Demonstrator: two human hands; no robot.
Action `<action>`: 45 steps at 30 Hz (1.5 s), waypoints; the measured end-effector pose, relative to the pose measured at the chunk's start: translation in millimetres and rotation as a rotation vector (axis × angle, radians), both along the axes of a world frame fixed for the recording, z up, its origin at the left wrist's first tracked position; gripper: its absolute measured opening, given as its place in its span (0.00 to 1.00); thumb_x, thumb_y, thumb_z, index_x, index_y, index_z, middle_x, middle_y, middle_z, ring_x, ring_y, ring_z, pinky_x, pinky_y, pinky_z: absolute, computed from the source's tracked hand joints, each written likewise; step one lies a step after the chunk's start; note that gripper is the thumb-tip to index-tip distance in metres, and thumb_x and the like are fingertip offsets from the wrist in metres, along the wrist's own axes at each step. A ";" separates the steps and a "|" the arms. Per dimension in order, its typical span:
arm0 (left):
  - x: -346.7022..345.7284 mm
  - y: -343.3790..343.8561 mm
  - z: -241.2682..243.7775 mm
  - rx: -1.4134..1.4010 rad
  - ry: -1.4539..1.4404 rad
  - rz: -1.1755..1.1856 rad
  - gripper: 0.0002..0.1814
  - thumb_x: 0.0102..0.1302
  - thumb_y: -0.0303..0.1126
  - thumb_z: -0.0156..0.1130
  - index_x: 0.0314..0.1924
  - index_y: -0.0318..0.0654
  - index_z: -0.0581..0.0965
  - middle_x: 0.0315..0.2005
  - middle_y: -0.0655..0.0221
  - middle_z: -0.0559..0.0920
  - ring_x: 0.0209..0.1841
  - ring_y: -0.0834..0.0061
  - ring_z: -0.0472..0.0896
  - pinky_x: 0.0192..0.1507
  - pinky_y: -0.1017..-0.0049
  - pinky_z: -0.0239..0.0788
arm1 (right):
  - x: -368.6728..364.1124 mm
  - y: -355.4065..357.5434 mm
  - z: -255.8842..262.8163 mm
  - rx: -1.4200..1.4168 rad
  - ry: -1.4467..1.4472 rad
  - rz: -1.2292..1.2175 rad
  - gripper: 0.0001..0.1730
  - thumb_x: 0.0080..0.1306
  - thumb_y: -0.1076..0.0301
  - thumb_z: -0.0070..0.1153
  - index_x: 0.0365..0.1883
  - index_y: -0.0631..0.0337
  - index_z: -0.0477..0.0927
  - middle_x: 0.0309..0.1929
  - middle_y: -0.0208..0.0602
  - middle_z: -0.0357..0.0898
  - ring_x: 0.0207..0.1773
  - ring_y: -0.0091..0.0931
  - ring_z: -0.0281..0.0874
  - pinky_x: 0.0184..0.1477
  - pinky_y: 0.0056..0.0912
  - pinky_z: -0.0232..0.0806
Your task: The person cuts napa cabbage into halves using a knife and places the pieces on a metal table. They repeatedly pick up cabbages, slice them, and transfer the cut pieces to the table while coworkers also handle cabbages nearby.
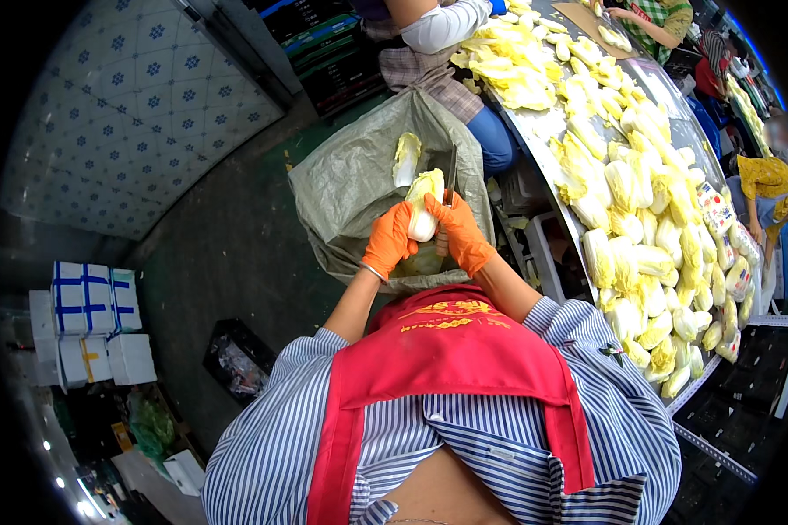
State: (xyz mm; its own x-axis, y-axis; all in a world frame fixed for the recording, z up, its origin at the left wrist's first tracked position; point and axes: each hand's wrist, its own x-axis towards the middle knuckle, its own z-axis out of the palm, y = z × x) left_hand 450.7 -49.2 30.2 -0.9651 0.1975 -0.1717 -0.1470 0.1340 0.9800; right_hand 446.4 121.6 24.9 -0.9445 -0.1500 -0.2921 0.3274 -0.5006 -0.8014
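Observation:
Over a large woven sack (341, 174), my left hand (390, 239) in an orange glove grips a small napa cabbage (424, 203) by its left side. The cabbage's white base points towards me and its yellow leaf tips point away. My right hand (461, 233), gloved in orange too, is closed around a knife (452, 172), its blade pointing away from me. The end of the knife's handle shows below the palm. My right thumb rests against the cabbage. One loose cabbage leaf (406, 159) is beyond the cabbage, against the sack's inside.
A metal table (660, 82) at the right bears a heap of napa cabbages (637, 256) and loose leaves (515, 69). A co-worker's sleeve (443, 27) and leg lie just beyond the sack. White foam boxes (85, 305) stand left; a black crate (240, 361) sits on the floor.

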 end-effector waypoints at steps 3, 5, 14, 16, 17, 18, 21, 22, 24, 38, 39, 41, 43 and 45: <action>-0.8 0.6 -3.6 0.084 -0.020 0.011 0.28 0.83 0.55 0.42 0.43 0.38 0.78 0.16 0.71 0.76 0.13 0.82 0.71 0.14 0.80 0.60 | 1.4 5.9 9.2 -0.025 0.003 0.068 0.35 0.63 0.47 0.73 0.57 0.62 0.75 0.41 0.31 0.82 0.37 0.20 0.78 0.31 0.23 0.68; -1.4 -0.1 -5.7 0.132 -0.049 0.003 0.25 0.83 0.52 0.45 0.51 0.35 0.77 0.17 0.70 0.78 0.14 0.82 0.72 0.14 0.79 0.62 | 0.9 12.1 12.9 -0.028 0.024 0.133 0.35 0.65 0.46 0.71 0.59 0.62 0.74 0.41 0.31 0.82 0.37 0.20 0.78 0.30 0.23 0.68; -2.4 4.4 -9.1 -0.099 0.130 0.183 0.16 0.81 0.41 0.51 0.57 0.38 0.74 0.22 0.66 0.80 0.15 0.80 0.75 0.15 0.76 0.66 | -3.9 1.2 -15.8 0.189 0.038 0.126 0.35 0.66 0.44 0.70 0.60 0.60 0.75 0.44 0.31 0.83 0.38 0.18 0.78 0.31 0.20 0.64; -4.7 -0.8 -15.7 -0.067 0.102 0.246 0.14 0.81 0.39 0.51 0.54 0.37 0.74 0.24 0.64 0.81 0.15 0.79 0.76 0.15 0.75 0.66 | -4.1 3.7 -19.5 0.107 0.038 0.112 0.34 0.66 0.45 0.70 0.60 0.59 0.75 0.44 0.30 0.83 0.38 0.18 0.78 0.31 0.20 0.65; -6.4 -4.6 -20.9 -0.033 0.084 0.294 0.13 0.81 0.39 0.51 0.52 0.36 0.74 0.25 0.63 0.81 0.16 0.78 0.76 0.15 0.75 0.66 | -4.1 6.3 -19.7 0.087 0.015 0.093 0.34 0.66 0.45 0.70 0.60 0.58 0.75 0.44 0.29 0.83 0.38 0.18 0.78 0.31 0.20 0.65; -8.9 -8.6 -27.2 0.012 0.092 0.335 0.13 0.81 0.38 0.51 0.50 0.34 0.74 0.26 0.62 0.82 0.16 0.77 0.77 0.15 0.76 0.67 | -4.4 8.2 -18.9 -0.024 0.023 0.125 0.33 0.66 0.46 0.69 0.60 0.58 0.75 0.44 0.29 0.83 0.38 0.18 0.79 0.32 0.20 0.66; -19.0 -21.1 -48.2 0.077 -0.038 0.473 0.12 0.81 0.37 0.50 0.46 0.34 0.73 0.26 0.59 0.82 0.15 0.75 0.76 0.15 0.74 0.67 | -2.0 12.8 -13.8 -0.250 -0.005 0.154 0.31 0.68 0.47 0.68 0.59 0.57 0.76 0.44 0.27 0.84 0.38 0.19 0.79 0.33 0.19 0.67; -21.1 -29.2 -52.4 0.006 -0.149 0.420 0.17 0.81 0.41 0.52 0.55 0.33 0.74 0.36 0.56 0.84 0.23 0.72 0.82 0.23 0.74 0.74 | -0.6 14.1 -11.9 -0.286 -0.008 0.150 0.30 0.68 0.47 0.68 0.59 0.57 0.76 0.44 0.27 0.84 0.38 0.18 0.79 0.33 0.20 0.68; -26.9 -26.9 -58.8 -0.584 0.676 0.337 0.25 0.79 0.47 0.54 0.63 0.34 0.71 0.42 0.56 0.84 0.32 0.66 0.85 0.29 0.72 0.78 | 1.3 14.4 -9.0 -0.334 -0.026 0.163 0.28 0.69 0.48 0.67 0.58 0.56 0.76 0.42 0.27 0.84 0.37 0.19 0.79 0.34 0.20 0.69; 9.2 11.8 -1.4 -0.123 0.080 -0.031 0.33 0.79 0.61 0.49 0.69 0.43 0.69 0.28 0.67 0.84 0.22 0.78 0.80 0.28 0.74 0.74 | 8.5 -2.2 10.0 0.087 0.106 0.073 0.29 0.66 0.45 0.70 0.53 0.56 0.77 0.33 0.24 0.78 0.29 0.15 0.69 0.30 0.20 0.62; 8.8 10.0 -3.2 -0.073 0.074 -0.055 0.33 0.79 0.60 0.49 0.69 0.42 0.69 0.29 0.66 0.85 0.23 0.78 0.81 0.28 0.74 0.74 | 7.7 -3.9 12.2 0.092 0.119 0.041 0.29 0.65 0.46 0.72 0.53 0.56 0.77 0.32 0.24 0.77 0.29 0.15 0.69 0.29 0.19 0.62; 7.5 5.2 -8.2 0.024 0.062 -0.088 0.33 0.80 0.58 0.48 0.70 0.39 0.68 0.30 0.65 0.85 0.24 0.77 0.82 0.29 0.75 0.75 | 7.5 -5.3 16.4 0.067 0.126 0.009 0.29 0.63 0.48 0.74 0.53 0.55 0.77 0.32 0.24 0.77 0.28 0.15 0.68 0.27 0.19 0.60; 5.4 -0.4 -12.7 0.108 -0.003 -0.101 0.32 0.81 0.55 0.48 0.70 0.36 0.67 0.31 0.63 0.85 0.25 0.77 0.82 0.29 0.76 0.75 | 8.8 -4.5 20.7 0.004 0.116 0.010 0.29 0.62 0.49 0.75 0.52 0.55 0.77 0.30 0.24 0.76 0.25 0.15 0.66 0.24 0.19 0.58; 3.6 -4.0 -15.2 0.104 0.067 -0.123 0.32 0.82 0.54 0.47 0.70 0.34 0.67 0.29 0.63 0.85 0.24 0.76 0.83 0.29 0.75 0.76 | 10.4 -0.4 24.8 0.053 0.093 0.034 0.28 0.62 0.50 0.75 0.52 0.56 0.77 0.29 0.25 0.76 0.21 0.15 0.64 0.21 0.20 0.55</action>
State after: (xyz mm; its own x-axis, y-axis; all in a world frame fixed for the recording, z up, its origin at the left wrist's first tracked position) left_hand 454.2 -53.2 15.0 -0.9413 0.3281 -0.0800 -0.0693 0.0442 0.9966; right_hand 456.8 121.2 49.8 -0.9626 -0.1689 -0.2116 0.2662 -0.4468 -0.8541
